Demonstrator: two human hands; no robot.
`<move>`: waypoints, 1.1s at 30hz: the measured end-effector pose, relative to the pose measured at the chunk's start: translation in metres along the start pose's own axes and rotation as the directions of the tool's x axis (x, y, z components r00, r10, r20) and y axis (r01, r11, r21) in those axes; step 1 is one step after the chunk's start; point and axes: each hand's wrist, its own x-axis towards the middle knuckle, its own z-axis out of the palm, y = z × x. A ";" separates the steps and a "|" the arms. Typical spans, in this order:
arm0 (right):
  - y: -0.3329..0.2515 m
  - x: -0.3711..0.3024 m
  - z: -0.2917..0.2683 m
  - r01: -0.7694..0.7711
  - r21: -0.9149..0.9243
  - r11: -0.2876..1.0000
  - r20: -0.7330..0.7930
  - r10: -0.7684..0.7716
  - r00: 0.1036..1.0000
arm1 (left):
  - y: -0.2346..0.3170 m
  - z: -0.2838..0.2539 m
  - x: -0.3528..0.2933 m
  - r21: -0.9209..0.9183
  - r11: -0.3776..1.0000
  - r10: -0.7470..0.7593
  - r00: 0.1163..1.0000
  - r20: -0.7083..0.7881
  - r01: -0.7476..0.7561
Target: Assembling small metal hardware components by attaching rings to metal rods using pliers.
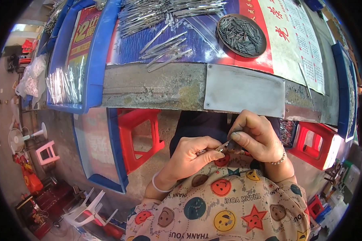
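Note:
Just above my lap, in front of the bench edge, my two hands meet. My left hand (197,157) is closed around a small slim metal piece (221,148), its shiny end showing between thumb and forefinger. My right hand (256,138) is closed too, thumb and forefinger pinched at the end of that piece; anything small between those fingertips is hidden. On the bench beyond lie loose slim silver metal pieces (167,49), near a larger pile (149,18). A round dish (262,50) holds many small dark metal strips (241,35).
A metal plate (245,90) is fixed along the bench edge. A blue tray (93,68) with upright silver pieces stands at the left; another blue tray (344,80) is at the right. Red stools (128,140) flank me below. A thin rod (305,80) lies on the right.

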 end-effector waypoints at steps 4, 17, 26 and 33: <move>-0.009 -0.001 -0.005 0.100 -0.367 0.925 0.060 -0.084 0.995 | 0.004 0.000 0.000 0.081 0.995 -0.051 0.999 0.016 0.050; 0.016 -0.002 -0.002 0.008 0.002 1.000 -0.142 -0.007 0.990 | 0.007 0.013 0.006 0.604 0.791 0.243 0.956 -0.162 -0.098; 0.021 -0.001 -0.003 0.007 -0.133 0.991 -0.096 -0.020 0.995 | 0.005 0.018 0.000 0.777 0.623 0.283 0.952 -0.116 -0.090; 0.026 -0.001 -0.003 0.020 -0.149 0.989 -0.096 -0.035 0.995 | 0.004 0.019 0.002 0.839 0.532 0.337 0.938 -0.085 -0.115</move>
